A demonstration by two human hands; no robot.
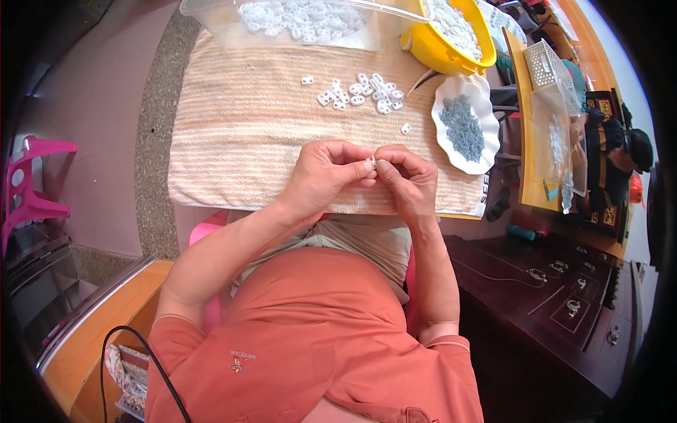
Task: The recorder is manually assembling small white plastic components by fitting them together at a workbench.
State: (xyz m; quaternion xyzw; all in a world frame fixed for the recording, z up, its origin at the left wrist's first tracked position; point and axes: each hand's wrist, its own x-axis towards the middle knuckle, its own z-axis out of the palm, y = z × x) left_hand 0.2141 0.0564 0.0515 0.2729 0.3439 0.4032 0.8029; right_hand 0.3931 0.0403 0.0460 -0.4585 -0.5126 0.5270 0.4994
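Note:
My left hand (316, 175) and my right hand (410, 182) meet over the near part of a striped towel (233, 134) on the table. Both are closed in a pinch on one small white plastic piece (374, 163), mostly covered by the fingertips. Beyond them lie a group of oval white two-holed pieces (381, 90) and a group of smaller squarish white pieces (333, 95). One loose white piece (405, 129) rests nearer my right hand, another loose piece (307, 80) farther left. To the right, a white scalloped dish (441, 144) holds many small grey-blue parts (462, 127).
At the far edge stand a clear plastic tub (211, 25) and a yellow basin (422, 51), both with white pieces inside. Tweezers (422, 82) lie near the dish. A person (608, 158) sits at another table (527, 141) on the right. A pink stool (32, 183) stands left.

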